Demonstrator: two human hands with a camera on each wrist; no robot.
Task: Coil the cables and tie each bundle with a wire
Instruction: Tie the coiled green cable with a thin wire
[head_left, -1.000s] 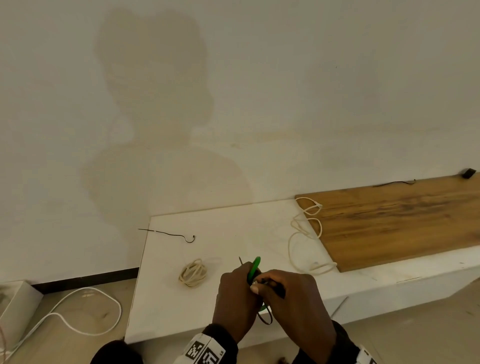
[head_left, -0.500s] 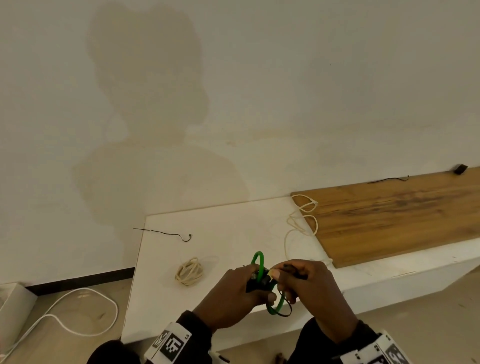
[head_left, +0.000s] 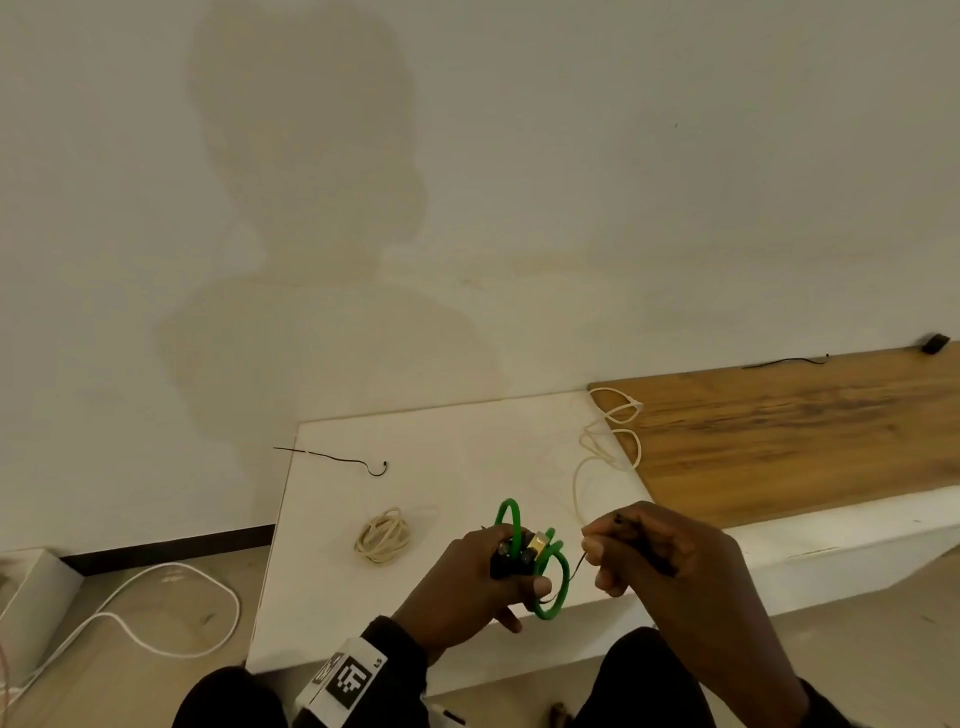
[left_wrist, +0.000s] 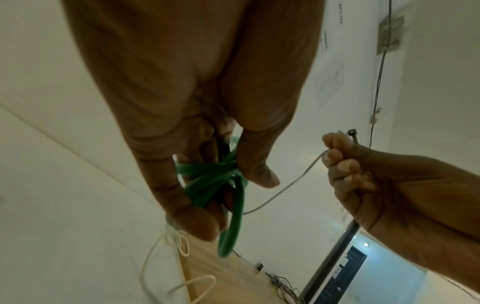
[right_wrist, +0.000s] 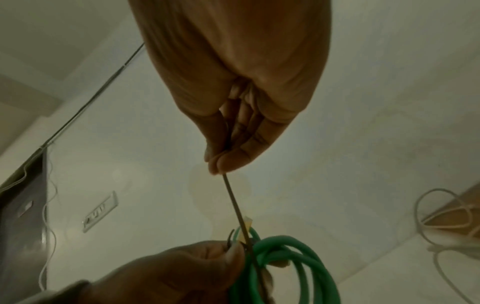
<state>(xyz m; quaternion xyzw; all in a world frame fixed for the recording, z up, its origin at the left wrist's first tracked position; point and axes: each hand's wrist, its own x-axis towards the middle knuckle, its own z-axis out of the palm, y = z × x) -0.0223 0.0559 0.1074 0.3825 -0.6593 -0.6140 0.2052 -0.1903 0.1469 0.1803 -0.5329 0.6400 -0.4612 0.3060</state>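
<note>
Where the black tie wire (right_wrist: 235, 202) passes around the green cable coil (head_left: 550, 571) is hidden by fingers. Left hand (head_left: 467, 582) grips the coil above the white bench's (head_left: 322, 587) front edge. Right hand (head_left: 670, 561), at 3 o'clock from the coil, pinches the wire, pulled taut.

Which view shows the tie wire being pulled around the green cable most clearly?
The right wrist view: the tie wire runs taut from the right hand down to the green cable gripped by the left hand. The left wrist view shows it as a pale curve; the head view, only a short sliver.
</note>
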